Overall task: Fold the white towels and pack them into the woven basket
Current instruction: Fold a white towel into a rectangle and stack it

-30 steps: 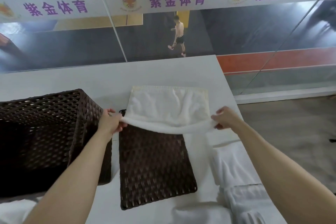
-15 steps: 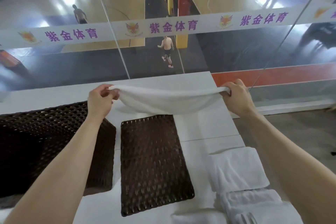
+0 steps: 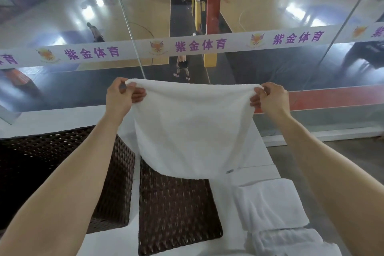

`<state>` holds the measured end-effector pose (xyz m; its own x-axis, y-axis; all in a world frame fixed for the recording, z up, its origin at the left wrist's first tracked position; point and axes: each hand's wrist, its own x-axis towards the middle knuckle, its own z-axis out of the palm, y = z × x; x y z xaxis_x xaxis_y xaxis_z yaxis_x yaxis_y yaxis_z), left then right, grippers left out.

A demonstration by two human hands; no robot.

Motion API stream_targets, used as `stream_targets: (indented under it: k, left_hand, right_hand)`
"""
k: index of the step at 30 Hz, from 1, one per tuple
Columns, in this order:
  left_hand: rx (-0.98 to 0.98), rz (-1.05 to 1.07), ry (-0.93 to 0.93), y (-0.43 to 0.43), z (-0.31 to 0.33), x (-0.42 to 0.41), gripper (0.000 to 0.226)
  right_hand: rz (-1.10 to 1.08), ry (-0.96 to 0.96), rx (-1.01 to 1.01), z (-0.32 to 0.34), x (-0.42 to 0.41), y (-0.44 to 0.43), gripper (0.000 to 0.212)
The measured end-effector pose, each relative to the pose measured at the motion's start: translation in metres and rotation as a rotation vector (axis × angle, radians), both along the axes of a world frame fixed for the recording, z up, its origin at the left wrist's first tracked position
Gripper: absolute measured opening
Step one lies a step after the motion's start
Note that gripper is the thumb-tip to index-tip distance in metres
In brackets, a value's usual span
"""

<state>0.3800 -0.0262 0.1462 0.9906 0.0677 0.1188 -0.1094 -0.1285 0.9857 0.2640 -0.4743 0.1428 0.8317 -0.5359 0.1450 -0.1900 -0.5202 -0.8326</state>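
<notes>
– Both hands pinch a top corner each. The left hand (image 3: 121,97) and the right hand (image 3: 272,100) have their fingers curled round the edge of the plain white terry towel (image 3: 193,131), which hangs in the air between them.

– What lies under that grip?

– Nearest me, below the right hand, is a stack of folded white towels (image 3: 270,206). Under the hanging hem is a flat dark-brown woven panel (image 3: 178,214), probably a lid. Below the left hand is the dark-brown woven basket (image 3: 116,183). All of it sits on the white table (image 3: 261,151).

– How should this fold go?

– I'd hold the top edge level and taut and let the cloth hang dead. Then bring corner to corner so the edges match before laying it down.

– And the towel itself?

– It's thick and soft, and it dips slightly between the hands. The lower hem curves over the panel, and I can't tell if it touches. Beyond the grip stands a glass wall (image 3: 62,93).
</notes>
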Motion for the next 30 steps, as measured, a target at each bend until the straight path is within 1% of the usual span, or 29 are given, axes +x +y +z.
stream_targets:
  k: [1,4,5,7,10,12,13,15,16,19,21,22,24,27,30]
  left_hand:
    - [-0.009,0.001,-0.011,-0.003,0.002,0.003,0.006]
    - [-0.013,0.016,-0.069,-0.003,0.011,0.009,0.007]
    - [0.004,0.018,-0.096,-0.001,0.013,0.010,0.004]
    - [0.070,0.014,-0.151,0.005,0.013,0.005,0.011]
    - [0.278,0.007,-0.192,0.022,-0.006,-0.012,0.019]
    - [0.437,0.021,-0.179,0.030,-0.032,-0.029,0.015]
    - [0.530,0.031,-0.167,0.034,-0.050,-0.039,0.011]
    - [0.696,0.003,-0.116,0.040,-0.090,-0.068,0.011]
    - [0.732,-0.033,-0.063,0.042,-0.110,-0.086,0.014]
    - [0.766,-0.189,0.165,0.047,-0.159,-0.138,0.020]
    - [0.786,-0.279,0.305,0.051,-0.184,-0.165,0.021]
    - [0.786,-0.294,0.360,0.053,-0.192,-0.174,0.021]
    - [0.801,-0.272,0.398,0.056,-0.200,-0.185,0.022]
    - [0.830,-0.209,0.437,0.056,-0.197,-0.185,0.022]
    - [0.810,-0.166,0.456,0.056,-0.194,-0.172,0.020]
  right_hand:
    - [0.002,-0.016,0.037,0.000,0.007,-0.002,0.015]
    - [0.014,-0.066,0.047,0.005,0.024,-0.011,0.013]
    - [0.020,-0.085,0.043,0.006,0.027,-0.013,0.013]
    - [0.021,-0.113,-0.013,0.007,0.025,-0.015,0.016]
    - [0.046,-0.101,-0.102,-0.008,0.004,-0.013,0.017]
    - [0.064,-0.042,-0.140,-0.034,-0.016,-0.010,0.014]
    - [0.068,0.015,-0.145,-0.052,-0.027,-0.010,0.016]
    - [0.080,0.171,-0.120,-0.094,-0.050,-0.007,0.028]
    - [0.091,0.260,-0.100,-0.115,-0.061,-0.005,0.030]
    - [0.152,0.500,-0.064,-0.171,-0.093,-0.004,0.019]
    - [0.198,0.604,-0.072,-0.196,-0.111,-0.001,0.017]
    - [0.230,0.641,-0.089,-0.203,-0.119,0.002,0.014]
    - [0.274,0.663,-0.114,-0.210,-0.132,0.008,0.013]
    - [0.306,0.686,-0.075,-0.209,-0.138,0.008,0.016]
    - [0.285,0.695,-0.029,-0.210,-0.131,0.001,0.017]
